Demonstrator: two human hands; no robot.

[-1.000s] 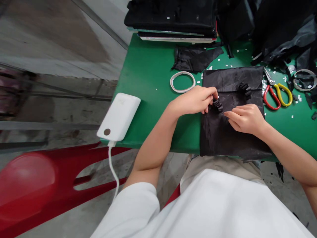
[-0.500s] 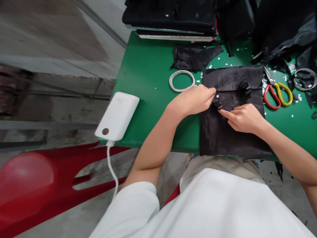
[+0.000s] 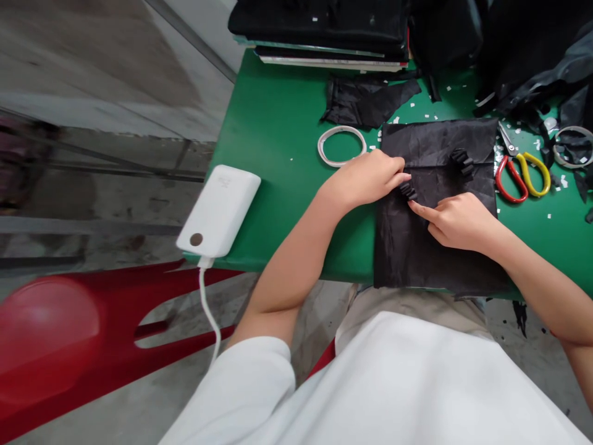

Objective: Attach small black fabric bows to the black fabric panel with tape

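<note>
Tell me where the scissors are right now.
In the head view the scissors lie on the green table, just off the right edge of the black sheet, up and to the right of the right hand.

light: bright, even | shadows: soft | blur: left edge (wide-angle warp)

power bank (image 3: 219,211): white, cabled, on tabletop (image 3: 278,123), left edge
tape ring (image 3: 341,146): near black scrap (image 3: 365,99)
scissors (image 3: 523,174): red-yellow handles, right
stack (image 3: 319,31): dark, back edge
</note>
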